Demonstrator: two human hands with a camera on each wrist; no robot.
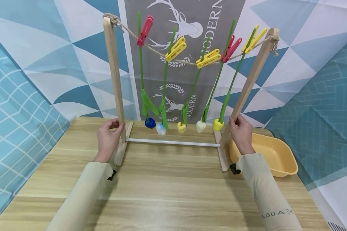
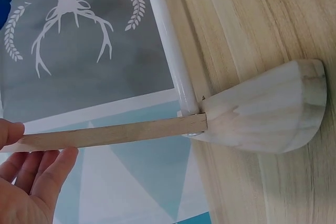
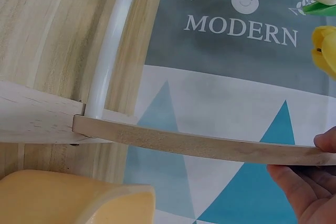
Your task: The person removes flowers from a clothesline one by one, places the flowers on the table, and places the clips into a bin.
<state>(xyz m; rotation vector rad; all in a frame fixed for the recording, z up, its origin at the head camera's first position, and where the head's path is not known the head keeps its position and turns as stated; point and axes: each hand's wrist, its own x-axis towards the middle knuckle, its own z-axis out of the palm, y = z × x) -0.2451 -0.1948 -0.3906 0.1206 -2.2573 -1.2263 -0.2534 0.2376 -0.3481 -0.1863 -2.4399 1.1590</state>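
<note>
A wooden rack stands on the table, its two posts joined low down by a white rod (image 1: 173, 142) and at the top by a twine rope (image 1: 188, 62). My left hand (image 1: 110, 136) pinches the left post (image 1: 114, 70) near its lower part. On the other side, my right hand (image 1: 241, 133) grips the right post (image 1: 253, 77) at a similar height. Several artificial tulips hang head down from the rope, among them a blue tulip (image 1: 150, 123), a white tulip (image 1: 200, 126) and a yellow tulip (image 1: 218, 124). Red clothespins (image 1: 145, 31) and yellow clothespins (image 1: 209, 58) hold their stems.
A yellow plastic basin (image 1: 277, 154) sits right of the rack, behind my right forearm. Patterned cloth with deer prints and triangles (image 1: 185, 83) hangs behind the table (image 1: 167, 192). Blue-patterned sheets (image 1: 17, 106) flank both sides.
</note>
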